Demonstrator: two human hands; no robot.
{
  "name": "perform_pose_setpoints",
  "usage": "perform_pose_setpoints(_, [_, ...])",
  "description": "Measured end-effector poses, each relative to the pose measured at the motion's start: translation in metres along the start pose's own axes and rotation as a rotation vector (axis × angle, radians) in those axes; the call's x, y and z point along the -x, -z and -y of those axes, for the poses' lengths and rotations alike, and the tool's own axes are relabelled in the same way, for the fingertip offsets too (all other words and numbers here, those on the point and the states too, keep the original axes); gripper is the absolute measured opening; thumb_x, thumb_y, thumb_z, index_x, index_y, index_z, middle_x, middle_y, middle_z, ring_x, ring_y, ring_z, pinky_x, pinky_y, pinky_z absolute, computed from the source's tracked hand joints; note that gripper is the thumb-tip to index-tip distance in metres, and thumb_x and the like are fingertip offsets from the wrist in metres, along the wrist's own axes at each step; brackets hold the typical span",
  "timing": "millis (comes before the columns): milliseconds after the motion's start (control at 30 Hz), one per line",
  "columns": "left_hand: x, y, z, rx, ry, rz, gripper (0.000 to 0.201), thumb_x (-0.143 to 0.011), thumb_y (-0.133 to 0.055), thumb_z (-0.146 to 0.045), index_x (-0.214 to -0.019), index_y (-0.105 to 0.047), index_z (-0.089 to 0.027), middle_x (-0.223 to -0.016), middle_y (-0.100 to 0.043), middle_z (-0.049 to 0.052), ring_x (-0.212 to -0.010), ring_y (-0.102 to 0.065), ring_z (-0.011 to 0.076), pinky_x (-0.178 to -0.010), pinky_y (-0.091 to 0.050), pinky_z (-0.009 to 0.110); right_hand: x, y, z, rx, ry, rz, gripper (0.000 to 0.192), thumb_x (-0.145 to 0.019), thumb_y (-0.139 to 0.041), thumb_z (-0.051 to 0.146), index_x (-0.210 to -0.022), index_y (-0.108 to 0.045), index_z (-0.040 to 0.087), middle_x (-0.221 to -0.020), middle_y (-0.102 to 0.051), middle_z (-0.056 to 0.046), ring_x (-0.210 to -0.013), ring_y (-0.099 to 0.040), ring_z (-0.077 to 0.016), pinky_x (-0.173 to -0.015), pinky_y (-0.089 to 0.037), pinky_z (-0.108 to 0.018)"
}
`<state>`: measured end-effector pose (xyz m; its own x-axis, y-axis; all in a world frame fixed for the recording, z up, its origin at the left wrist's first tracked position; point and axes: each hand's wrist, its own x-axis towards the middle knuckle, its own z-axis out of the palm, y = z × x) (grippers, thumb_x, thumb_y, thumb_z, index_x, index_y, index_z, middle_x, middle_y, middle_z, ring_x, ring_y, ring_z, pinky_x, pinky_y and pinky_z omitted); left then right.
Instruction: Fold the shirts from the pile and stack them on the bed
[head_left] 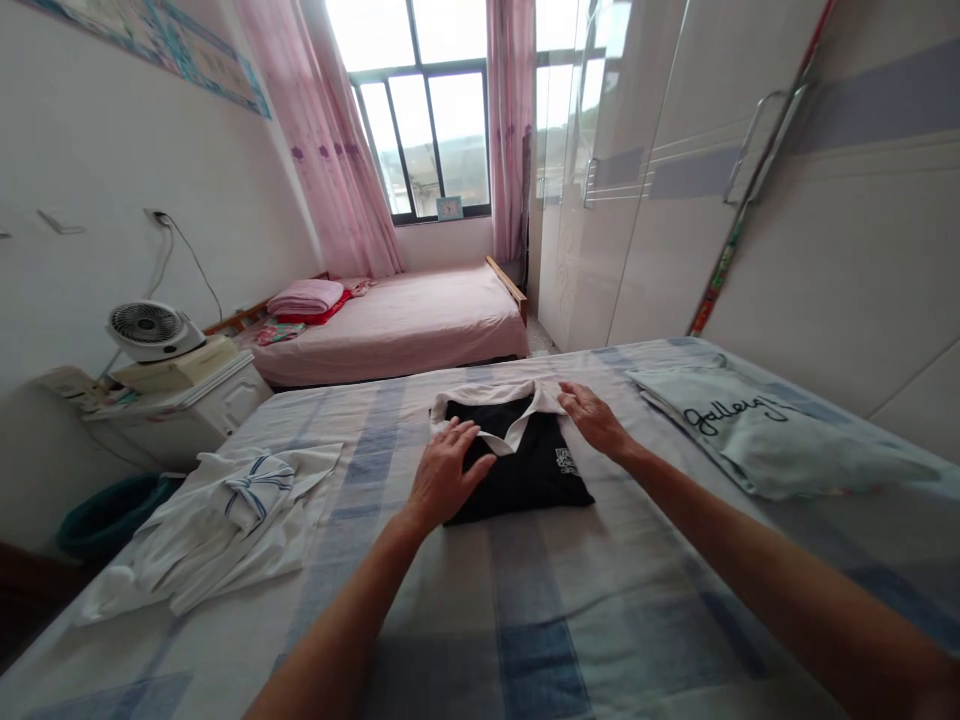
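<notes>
Folded shirt: the black polo shirt with a white collar (525, 455) lies in a compact rectangle near the middle of the blue-and-white checked bed sheet (540, 620), collar toward the far edge.
Left hand (442, 475): flat on the shirt's left half, fingers spread and loose, gripping nothing.
Right hand (596, 415): resting at the collar's right tip, fingers extended, pressing rather than pinching as far as I can see.
Done, by my reading: this 1 shirt looks fully folded; the hands seem only to be smoothing it.
Also done: a pale folded garment with black script lettering (757, 435) sits near the bed's right edge.
Left: a loose heap of white cloth with blue stripes (225, 520) near the left edge looks unfolded.
Beyond: a pink-covered bed (420, 320) under the window.
</notes>
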<state>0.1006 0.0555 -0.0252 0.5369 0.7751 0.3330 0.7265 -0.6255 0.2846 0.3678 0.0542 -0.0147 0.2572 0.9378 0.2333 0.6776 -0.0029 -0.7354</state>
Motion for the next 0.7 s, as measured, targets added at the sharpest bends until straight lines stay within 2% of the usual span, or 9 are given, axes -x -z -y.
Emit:
perform_pose_setpoints(67, [0.016, 0.01, -0.013, -0.036, -0.248, 0.134, 0.058, -0.083, -0.056, -0.044, -0.136, -0.046, -0.023, -0.145, -0.042, 0.007, -0.138, -0.028, 0.0258, -0.113, -0.021, 0.044, 0.031, 0.012, 0.002, -0.205, -0.115, 0.097, 0.038, -0.089, -0.039, 0.039, -0.113, -0.057, 0.016, -0.111, -0.064, -0.01, -0.095, -0.063, -0.018, -0.079, -0.049, -0.029])
perform_pose_setpoints(133, [0.03, 0.013, -0.021, -0.112, -0.353, 0.214, 0.064, -0.079, -0.061, -0.033, -0.139, -0.041, -0.025, -0.149, -0.036, 0.007, -0.139, -0.027, 0.0275, -0.113, -0.019, 0.05, 0.06, 0.02, 0.001, -0.306, -0.176, 0.181, 0.033, -0.087, -0.04, 0.04, -0.1, -0.059, 0.017, -0.093, -0.066, -0.007, -0.077, -0.065, -0.0157, -0.065, -0.049, -0.026])
perform_pose_setpoints(200, [0.039, 0.01, -0.024, -0.2, -0.326, 0.212, 0.065, -0.079, -0.055, -0.016, -0.141, -0.038, -0.024, -0.149, -0.036, 0.009, -0.138, -0.028, 0.028, -0.111, -0.021, 0.053, 0.08, 0.024, -0.003, -0.217, -0.141, 0.175, 0.028, -0.085, -0.043, 0.039, -0.091, -0.06, 0.018, -0.084, -0.065, -0.004, -0.072, -0.063, -0.0148, -0.063, -0.047, -0.025])
perform_pose_setpoints(300, [0.043, 0.0, -0.019, -0.283, -0.268, 0.171, 0.065, -0.08, -0.041, -0.002, -0.141, -0.038, -0.022, -0.147, -0.038, 0.011, -0.135, -0.035, 0.0267, -0.108, -0.03, 0.05, 0.095, 0.022, -0.007, 0.1, -0.038, 0.112, 0.026, -0.084, -0.046, 0.04, -0.084, -0.062, 0.02, -0.084, -0.065, -0.004, -0.076, -0.06, -0.0157, -0.07, -0.043, -0.027])
perform_pose_setpoints(433, [0.041, -0.013, -0.01, -0.297, -0.259, 0.078, 0.063, -0.082, -0.036, 0.0, -0.14, -0.04, -0.021, -0.145, -0.042, 0.01, -0.132, -0.04, 0.0262, -0.105, -0.036, 0.045, 0.099, 0.01, -0.004, 0.392, -0.055, 0.1, 0.033, -0.083, -0.048, 0.049, -0.083, -0.063, 0.019, -0.093, -0.065, -0.007, -0.085, -0.059, -0.0181, -0.072, -0.04, -0.027])
perform_pose_setpoints(533, [0.043, -0.018, -0.004, -0.27, -0.263, 0.042, 0.062, -0.081, -0.036, 0.001, -0.139, -0.042, -0.02, -0.143, -0.045, 0.009, -0.131, -0.042, 0.0251, -0.106, -0.036, 0.042, 0.099, 0.001, 0.0, 0.551, -0.033, 0.066, 0.022, -0.083, -0.047, 0.034, -0.078, -0.062, 0.019, -0.092, -0.065, -0.007, -0.089, -0.058, -0.0182, -0.07, -0.038, -0.026])
perform_pose_setpoints(600, [0.044, -0.019, -0.002, -0.225, -0.246, 0.039, 0.062, -0.08, -0.037, 0.001, -0.139, -0.043, -0.018, -0.142, -0.047, 0.009, -0.13, -0.043, 0.0234, -0.107, -0.036, 0.04, 0.098, -0.001, 0.002, 0.583, -0.043, 0.057, 0.019, -0.082, -0.046, 0.026, -0.075, -0.062, 0.019, -0.09, -0.066, -0.006, -0.085, -0.058, -0.0174, -0.067, -0.037, -0.026])
perform_pose_setpoints(700, [0.045, -0.017, -0.002, -0.122, -0.17, 0.016, 0.06, -0.078, -0.041, -0.001, -0.136, -0.045, -0.015, -0.139, -0.05, 0.008, -0.129, -0.045, 0.0203, -0.108, -0.035, 0.035, 0.101, 0.004, 0.002, 0.574, -0.086, 0.004, 0.02, -0.082, -0.044, 0.025, -0.076, -0.061, 0.018, -0.09, -0.066, -0.007, -0.081, -0.059, -0.0163, -0.062, -0.035, -0.025])
